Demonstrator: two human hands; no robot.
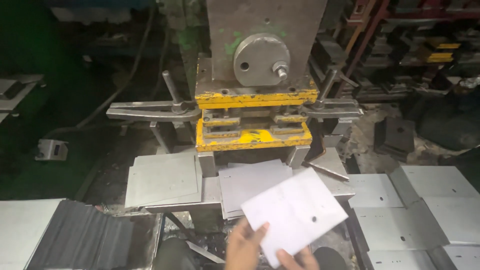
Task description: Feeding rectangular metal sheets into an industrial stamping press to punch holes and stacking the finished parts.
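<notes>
Metal sheet [295, 215], lower edge in hand [245, 247] grip

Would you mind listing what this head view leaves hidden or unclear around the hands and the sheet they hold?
- Left hand: wrist cut off by the bottom edge.
- Right hand: only fingertips show; the rest is below the edge and behind the metal sheet.
- Stack of sheets: its near part is covered by the held sheet.
- Press die: the gap is too dark to see inside.
- Shelves: contents dim and blurred.
</notes>
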